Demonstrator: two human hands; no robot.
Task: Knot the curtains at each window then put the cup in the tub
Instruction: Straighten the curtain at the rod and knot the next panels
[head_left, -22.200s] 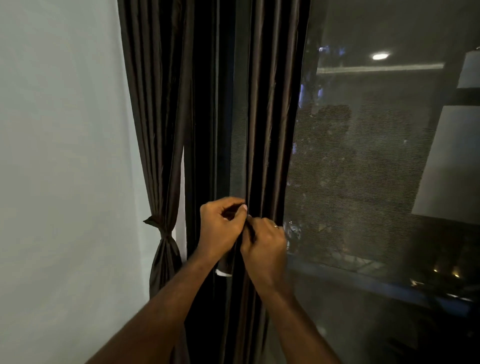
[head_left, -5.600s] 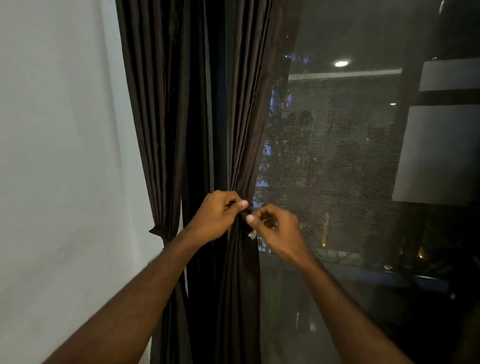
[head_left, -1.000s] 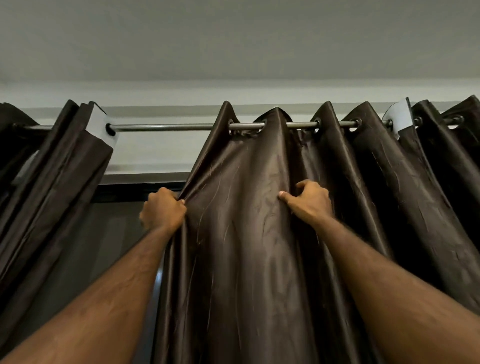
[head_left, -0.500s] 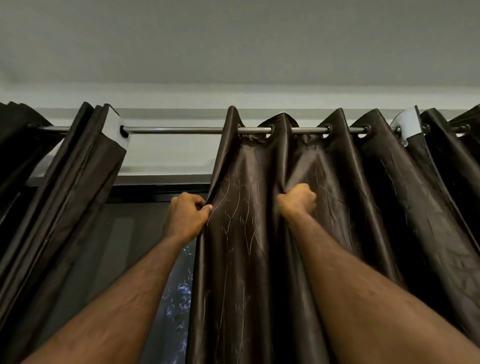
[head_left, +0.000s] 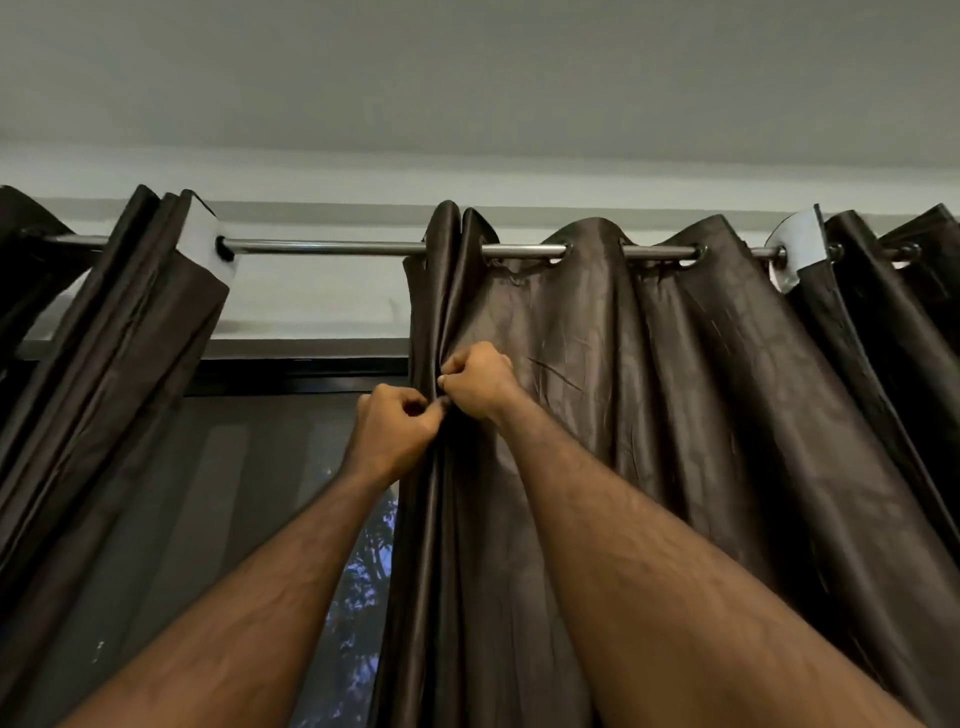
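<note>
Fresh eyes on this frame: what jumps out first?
Two bare forearms reach up from the bottom edge, and the left hand and right hand meet at centre, both pinching the left edge of a glossy dark brown curtain. That curtain hangs by eyelets from a metal rod running across the upper part of the frame. To the left a second dark curtain is bunched up, leaving a strip of night-dark window between them.
</note>
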